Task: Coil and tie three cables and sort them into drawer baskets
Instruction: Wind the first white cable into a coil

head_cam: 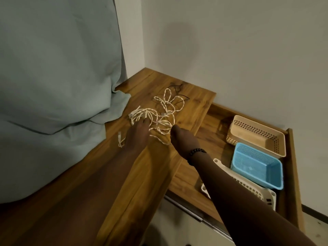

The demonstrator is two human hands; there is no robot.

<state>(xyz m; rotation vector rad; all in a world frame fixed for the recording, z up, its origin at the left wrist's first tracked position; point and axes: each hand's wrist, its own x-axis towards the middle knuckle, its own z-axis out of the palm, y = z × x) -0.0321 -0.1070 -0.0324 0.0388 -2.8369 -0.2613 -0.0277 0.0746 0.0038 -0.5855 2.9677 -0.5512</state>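
In the middle of the frame, a white cable (pixel 156 114) lies in messy loops on the table (pixel 145 167). The left hand (pixel 137 134) presses flat on it, fingers loose. The right hand (pixel 183 141) reaches beside it, fingers loose and holding nothing.

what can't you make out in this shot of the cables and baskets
Head view:
- White basket: largely hidden by the right forearm and the blue basket.
- Dark cable: too thin and dim to trace.
- White cables: tangled, count unclear.
- Left hand fingertips: blurred, grip unclear.
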